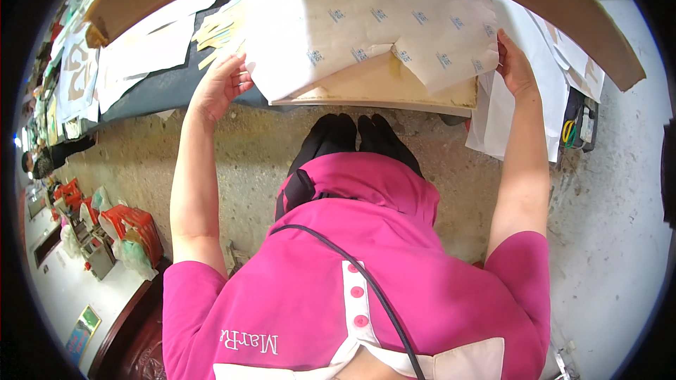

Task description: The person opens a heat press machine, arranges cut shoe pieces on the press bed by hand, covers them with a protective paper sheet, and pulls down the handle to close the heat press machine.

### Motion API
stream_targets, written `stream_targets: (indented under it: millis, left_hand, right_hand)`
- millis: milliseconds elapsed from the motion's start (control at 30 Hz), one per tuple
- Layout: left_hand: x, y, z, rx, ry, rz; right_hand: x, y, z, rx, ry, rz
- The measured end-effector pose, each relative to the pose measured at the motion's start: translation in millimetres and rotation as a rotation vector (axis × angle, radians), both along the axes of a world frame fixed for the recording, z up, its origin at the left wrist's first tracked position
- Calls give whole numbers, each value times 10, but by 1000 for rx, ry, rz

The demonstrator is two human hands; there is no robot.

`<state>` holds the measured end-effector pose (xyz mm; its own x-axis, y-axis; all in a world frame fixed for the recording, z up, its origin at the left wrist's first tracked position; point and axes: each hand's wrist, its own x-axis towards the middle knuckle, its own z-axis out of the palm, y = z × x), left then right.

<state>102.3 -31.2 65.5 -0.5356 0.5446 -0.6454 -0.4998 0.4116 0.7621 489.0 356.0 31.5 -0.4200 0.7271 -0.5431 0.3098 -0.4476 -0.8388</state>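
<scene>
Head view shows two hands [224, 83] [515, 63] flanking one printed sheet [380, 10]

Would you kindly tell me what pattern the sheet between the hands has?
The sheet is white with small, repeating blue marks; head view.

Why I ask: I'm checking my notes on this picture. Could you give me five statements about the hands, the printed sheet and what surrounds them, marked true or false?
1. The left hand is at the left edge of the printed sheet. True.
2. The sheet's marks are red. False: they are blue marks.
3. The right hand is at the sheet's right edge. True.
4. The yellowish strips lie to the right of the sheet. False: the yellowish strips lie to its left.
5. A pale panel shows past the sheet's near edge. True.
</scene>
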Motion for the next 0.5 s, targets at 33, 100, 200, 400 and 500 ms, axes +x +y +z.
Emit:
stream_targets:
  millis: [33,100,200,400,500]
  left_hand:
    - [-22,-28,-31,31,12,-52]
    - [-26,-26,-11,61,27,-101]
    - [-12,34,57,51,92,-125]
    - [46,109,216,125,75,-36]
    - [114,120,280,294,-46,43]
  right_hand:
    - [13,1,-12,-8,28,-3]
    - [7,7,-9,-16,59,-3]
    - [0,28,13,26,103,51]
    - [-76,-10,99,39,231,58]
    - [-106,-10,119,16,254,6]
